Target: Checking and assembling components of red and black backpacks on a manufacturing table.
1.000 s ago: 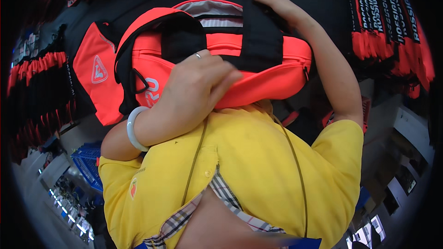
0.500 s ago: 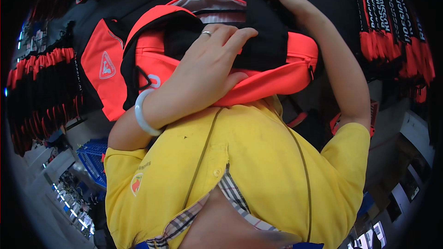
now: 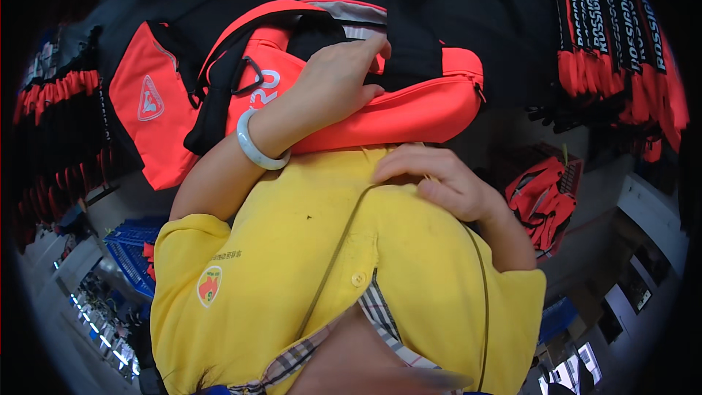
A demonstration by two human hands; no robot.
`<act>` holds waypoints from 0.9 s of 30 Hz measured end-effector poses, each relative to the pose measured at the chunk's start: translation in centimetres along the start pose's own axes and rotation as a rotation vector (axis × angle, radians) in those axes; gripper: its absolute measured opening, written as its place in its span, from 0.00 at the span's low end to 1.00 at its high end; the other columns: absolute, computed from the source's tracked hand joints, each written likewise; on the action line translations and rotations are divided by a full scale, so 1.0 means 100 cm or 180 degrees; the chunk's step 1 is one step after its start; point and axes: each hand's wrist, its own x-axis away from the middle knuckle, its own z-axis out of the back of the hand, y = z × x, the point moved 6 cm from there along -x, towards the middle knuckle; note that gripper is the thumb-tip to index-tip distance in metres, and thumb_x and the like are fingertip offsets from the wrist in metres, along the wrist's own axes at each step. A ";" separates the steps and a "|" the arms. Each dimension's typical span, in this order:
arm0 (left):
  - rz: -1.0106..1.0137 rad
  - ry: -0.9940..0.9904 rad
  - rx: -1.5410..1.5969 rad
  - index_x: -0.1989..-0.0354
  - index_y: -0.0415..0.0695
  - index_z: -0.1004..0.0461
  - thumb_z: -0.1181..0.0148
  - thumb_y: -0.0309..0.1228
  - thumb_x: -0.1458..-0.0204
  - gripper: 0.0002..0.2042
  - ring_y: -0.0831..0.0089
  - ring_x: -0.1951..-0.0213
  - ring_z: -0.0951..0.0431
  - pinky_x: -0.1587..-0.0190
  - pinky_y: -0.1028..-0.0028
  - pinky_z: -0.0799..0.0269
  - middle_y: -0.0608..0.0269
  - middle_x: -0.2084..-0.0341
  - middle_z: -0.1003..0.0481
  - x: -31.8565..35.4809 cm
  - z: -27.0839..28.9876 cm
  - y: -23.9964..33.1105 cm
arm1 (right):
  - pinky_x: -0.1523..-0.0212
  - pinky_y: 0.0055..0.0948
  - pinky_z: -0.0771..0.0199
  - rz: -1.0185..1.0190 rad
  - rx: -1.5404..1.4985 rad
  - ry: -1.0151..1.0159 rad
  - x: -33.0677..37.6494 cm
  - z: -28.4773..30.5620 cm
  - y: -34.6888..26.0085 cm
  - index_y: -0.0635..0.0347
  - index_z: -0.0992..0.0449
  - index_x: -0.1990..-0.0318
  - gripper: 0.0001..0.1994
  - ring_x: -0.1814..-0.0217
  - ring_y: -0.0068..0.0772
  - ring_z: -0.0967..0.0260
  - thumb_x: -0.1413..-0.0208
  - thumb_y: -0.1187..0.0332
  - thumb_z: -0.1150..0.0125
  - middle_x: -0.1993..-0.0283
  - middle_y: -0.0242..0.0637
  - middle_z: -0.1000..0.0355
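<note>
A bright red-orange and black bag [image 3: 417,121] lies in front of my chest, with a zipped pocket along its near side and a grey-lined opening at its far edge. My left hand [image 3: 340,77] is bent over its middle, thumb and fingers closing on the black fabric; the fingertips are partly hidden. A pale bangle circles that wrist. Against my yellow shirt, my right hand [image 3: 446,183] has its fingers curled round the thin dark cord [image 3: 333,256] hanging down my front. Whether anything else is inside that hand cannot be seen.
A red-orange flap with a triangular badge [image 3: 151,99] spreads at the bag's left. Rows of red and black straps [image 3: 614,36] hang at the right, and similar pieces [image 3: 58,117] at the left. A blue crate [image 3: 131,249] and a red crate [image 3: 570,175] with red-black pieces stand lower down.
My right hand has left the black fabric at the bag's far side and come back to the cord at my chest. My left hand stays on the bag, which appears slightly turned.
</note>
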 end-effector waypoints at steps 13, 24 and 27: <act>0.0280 0.0166 -0.0391 0.60 0.44 0.31 0.34 0.28 0.54 0.14 0.61 0.73 0.24 0.71 0.65 0.28 0.60 0.75 0.27 0.016 -0.004 0.031 | 0.45 0.41 0.33 -0.3859 0.0560 0.1232 0.221 -0.029 0.302 0.72 0.36 0.43 0.26 0.45 0.59 0.32 0.39 0.57 0.47 0.53 0.62 0.28; -0.0268 -0.0346 -0.0746 0.60 0.45 0.24 0.43 0.24 0.55 0.12 0.63 0.65 0.24 0.66 0.67 0.27 0.62 0.69 0.29 0.037 -0.018 0.054 | 0.67 0.18 0.40 -0.1169 0.0812 0.4425 0.205 0.108 0.100 0.63 0.33 0.49 0.12 0.69 0.18 0.43 0.35 0.73 0.59 0.66 0.29 0.38; -0.0130 -0.0004 -0.0509 0.63 0.43 0.27 0.41 0.22 0.55 0.09 0.61 0.66 0.24 0.67 0.66 0.27 0.60 0.66 0.30 0.033 -0.016 0.054 | 0.64 0.14 0.44 -0.0722 0.1195 0.4100 0.131 0.134 0.032 0.63 0.29 0.51 0.11 0.66 0.11 0.44 0.40 0.73 0.44 0.65 0.23 0.37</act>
